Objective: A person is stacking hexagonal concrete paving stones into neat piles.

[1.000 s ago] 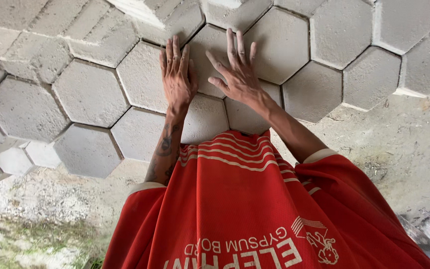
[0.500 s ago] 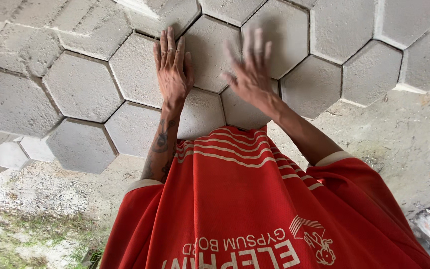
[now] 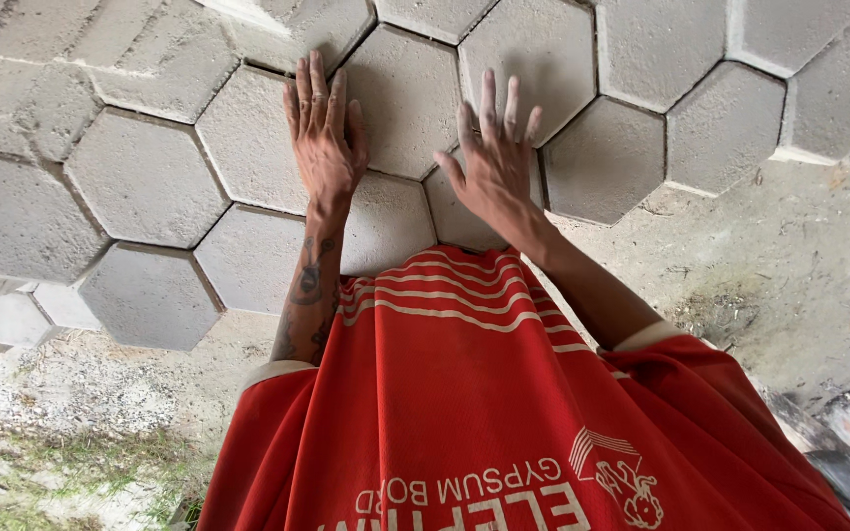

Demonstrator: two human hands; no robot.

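While left hand (image 3: pixel 324 147) presses paver (image 3: pixel 407 98), right hand (image 3: pixel 494 169) spreads.

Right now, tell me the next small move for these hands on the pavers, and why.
Probably press down and nudge the hexagonal paver snug. The left hand lies flat across its left edge and the right hand spreads by its lower right corner, where dark joint gaps show.

Left hand (image 3: pixel 325 138) laid flat on hexagonal concrete paver (image 3: pixel 407 93); right hand (image 3: pixel 494 167) spread on paver's lower right edge.
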